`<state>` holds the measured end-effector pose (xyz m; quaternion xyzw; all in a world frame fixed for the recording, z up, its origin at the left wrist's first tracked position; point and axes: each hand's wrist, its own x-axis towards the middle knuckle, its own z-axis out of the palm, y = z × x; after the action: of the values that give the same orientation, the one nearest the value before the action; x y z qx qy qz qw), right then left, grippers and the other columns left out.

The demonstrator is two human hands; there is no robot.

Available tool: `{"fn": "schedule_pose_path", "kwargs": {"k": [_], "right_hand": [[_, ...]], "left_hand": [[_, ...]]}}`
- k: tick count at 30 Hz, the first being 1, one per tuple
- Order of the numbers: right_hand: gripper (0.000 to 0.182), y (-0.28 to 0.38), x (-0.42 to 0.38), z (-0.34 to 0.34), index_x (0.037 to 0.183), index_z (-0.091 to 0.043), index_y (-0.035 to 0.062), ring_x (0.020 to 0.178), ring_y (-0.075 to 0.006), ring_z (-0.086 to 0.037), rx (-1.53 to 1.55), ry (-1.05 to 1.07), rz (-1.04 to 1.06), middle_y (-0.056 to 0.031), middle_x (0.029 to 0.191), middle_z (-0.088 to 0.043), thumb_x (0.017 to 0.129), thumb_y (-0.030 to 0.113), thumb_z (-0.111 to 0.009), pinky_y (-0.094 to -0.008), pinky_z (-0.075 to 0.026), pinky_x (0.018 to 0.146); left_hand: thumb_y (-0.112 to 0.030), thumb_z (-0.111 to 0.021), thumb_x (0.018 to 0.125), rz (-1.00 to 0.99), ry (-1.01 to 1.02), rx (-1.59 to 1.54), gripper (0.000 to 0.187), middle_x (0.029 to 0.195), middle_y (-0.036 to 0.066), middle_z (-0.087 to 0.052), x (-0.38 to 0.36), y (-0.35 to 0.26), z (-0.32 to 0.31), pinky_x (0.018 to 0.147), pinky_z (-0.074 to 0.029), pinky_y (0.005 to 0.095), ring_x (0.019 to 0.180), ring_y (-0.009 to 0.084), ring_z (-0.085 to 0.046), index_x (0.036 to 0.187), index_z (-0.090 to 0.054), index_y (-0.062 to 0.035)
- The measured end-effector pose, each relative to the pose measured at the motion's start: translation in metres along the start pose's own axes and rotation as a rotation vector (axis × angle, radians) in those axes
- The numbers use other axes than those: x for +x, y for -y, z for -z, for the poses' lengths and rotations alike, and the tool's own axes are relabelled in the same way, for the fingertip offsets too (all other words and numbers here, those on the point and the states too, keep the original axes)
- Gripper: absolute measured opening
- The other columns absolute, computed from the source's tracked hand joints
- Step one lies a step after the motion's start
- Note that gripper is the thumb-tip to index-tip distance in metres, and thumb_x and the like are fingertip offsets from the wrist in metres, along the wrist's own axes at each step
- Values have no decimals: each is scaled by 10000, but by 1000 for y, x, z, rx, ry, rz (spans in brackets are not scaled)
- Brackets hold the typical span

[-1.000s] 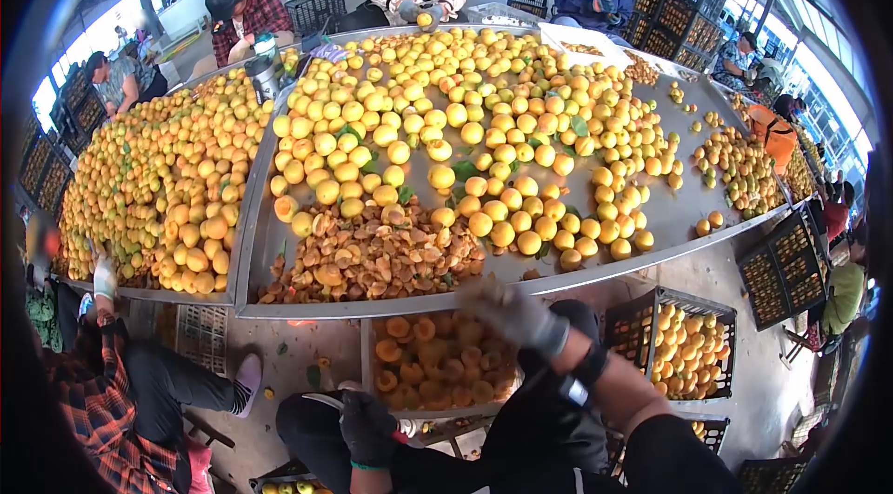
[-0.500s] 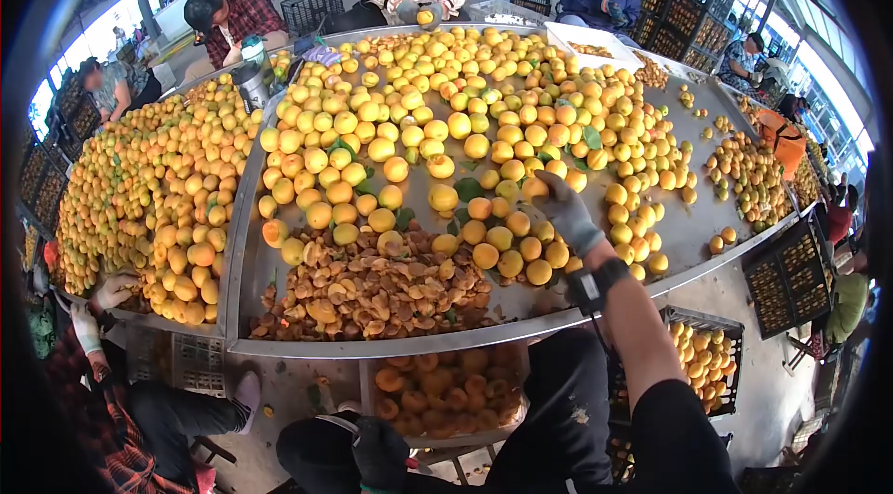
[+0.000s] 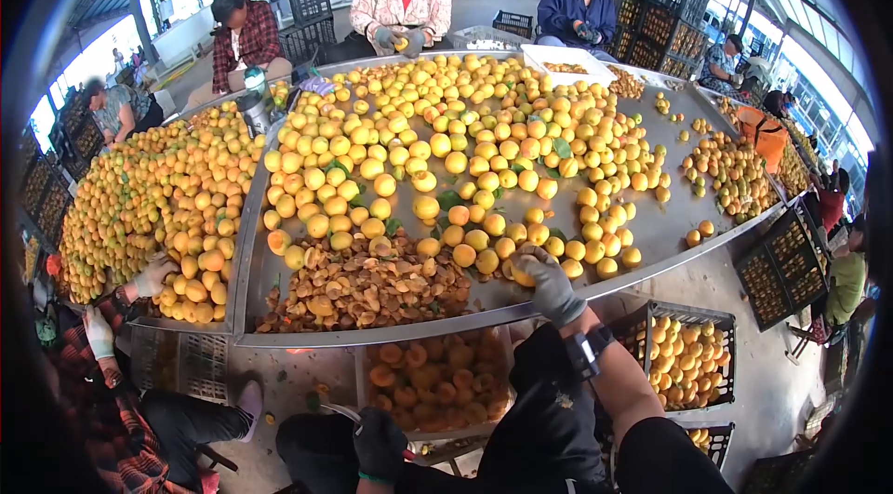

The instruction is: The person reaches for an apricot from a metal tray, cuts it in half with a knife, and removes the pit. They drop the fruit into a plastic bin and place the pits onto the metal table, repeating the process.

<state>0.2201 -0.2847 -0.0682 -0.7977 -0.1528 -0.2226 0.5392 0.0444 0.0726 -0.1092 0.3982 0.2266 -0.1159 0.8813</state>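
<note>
My right hand, in a grey glove, reaches to the near edge of the metal table with its fingers curled round an apricot. More whole yellow-orange apricots lie just beyond it. Low at my lap, my left hand in a dark glove is closed on a small knife; the pale curved blade points left and a bit of red handle shows on the other side. To the left of my right hand is a heap of brown, split apricot pieces. Below the table edge, a box holds apricot halves.
A metal divider separates my section from a left one, where a co-worker's gloved hand touches apricots. Black crates of apricots stand at the lower right. Other people sit across the table, near a white tray.
My right hand has drawn back toward the near table edge and closed on an apricot. Several apricots nearby have shifted nearer. The view has tilted up slightly; my left hand stays at my lap.
</note>
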Motion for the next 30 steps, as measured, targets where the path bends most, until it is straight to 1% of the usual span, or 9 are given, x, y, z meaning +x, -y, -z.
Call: {"fn": "schedule_pose_path", "kwargs": {"k": [2, 4, 5, 7, 13, 20, 22, 24, 30], "right_hand": [[201, 51, 8, 17, 1021, -622, 30, 975, -169, -553, 110, 121, -555, -86, 1085, -571, 831, 94, -644, -302, -479, 829], [238, 74, 3, 47, 981, -659, 35, 970, -244, -571, -396, 257, 295, -90, 971, -610, 753, 3, -597, -310, -468, 832], [250, 110, 6, 53, 967, -652, 26, 939, -303, -582, -282, 230, 344, -122, 943, -607, 725, 18, -589, -357, -476, 811], [154, 190, -3, 66, 867, -624, 3, 862, -291, -603, 642, 221, -133, -147, 934, -608, 778, 126, -603, -407, -487, 760], [185, 190, -25, -5, 911, -627, 4, 820, -276, -606, 1290, 417, 160, -145, 934, -618, 801, 152, -617, -392, -494, 718], [230, 253, -15, 47, 972, -633, 5, 760, -255, -610, 1533, 732, 705, -142, 934, -631, 834, 189, -637, -370, -505, 660], [243, 287, -7, 64, 990, -634, 6, 744, -248, -611, 1522, 888, 843, -141, 934, -634, 843, 199, -642, -363, -508, 643], [452, 277, -21, 51, 1085, -590, -69, 663, -241, -596, 1448, 859, 290, -183, 825, -624, 799, 259, -710, -356, -475, 609], [363, 373, 24, -17, 1112, -616, -16, 794, -181, -578, 1378, 1171, 370, -104, 952, -625, 835, 201, -703, -329, -459, 682]], "left_hand": [[-260, -555, 910, 16, -30, 19, 190, 536, -22, -388, -4, -5, -4, 364, -321, 250, 397, 107, -387, 768, -475, -162], [-246, -543, 912, 17, -51, 43, 194, 539, -28, -390, -4, -7, -6, 371, -325, 248, 402, 101, -389, 752, -469, -166], [-233, -530, 914, 37, -70, 74, 201, 542, -34, -392, -5, -7, -2, 379, -329, 247, 407, 96, -392, 736, -464, -170], [-238, -526, 914, 16, -62, 58, 222, 547, -40, -399, 1, 1, 10, 398, -333, 244, 425, 84, -395, 712, -459, -173], [-295, -506, 929, -3, -79, 213, 239, 559, -18, -415, -6, -3, 1, 408, -351, 270, 432, 123, -415, 751, -492, -136], [-215, -523, 912, -29, 101, 249, 130, 636, 13, -496, -22, 7, -5, 418, -370, 245, 491, 121, -494, 871, -541, -93], [-420, -529, 918, -834, -9, 1236, 328, 705, 27, -531, -27, 24, -3, 528, -438, 360, 588, 186, -520, 910, -580, -96], [-421, -532, 916, -823, 131, 1077, 331, 718, 32, -536, -25, 25, -2, 540, -441, 362, 600, 192, -524, 917, -582, -94], [-428, -544, 904, -485, 376, 653, 353, 802, 59, -566, -27, 19, -16, 612, -462, 375, 671, 230, -549, 958, -595, -82]]}}
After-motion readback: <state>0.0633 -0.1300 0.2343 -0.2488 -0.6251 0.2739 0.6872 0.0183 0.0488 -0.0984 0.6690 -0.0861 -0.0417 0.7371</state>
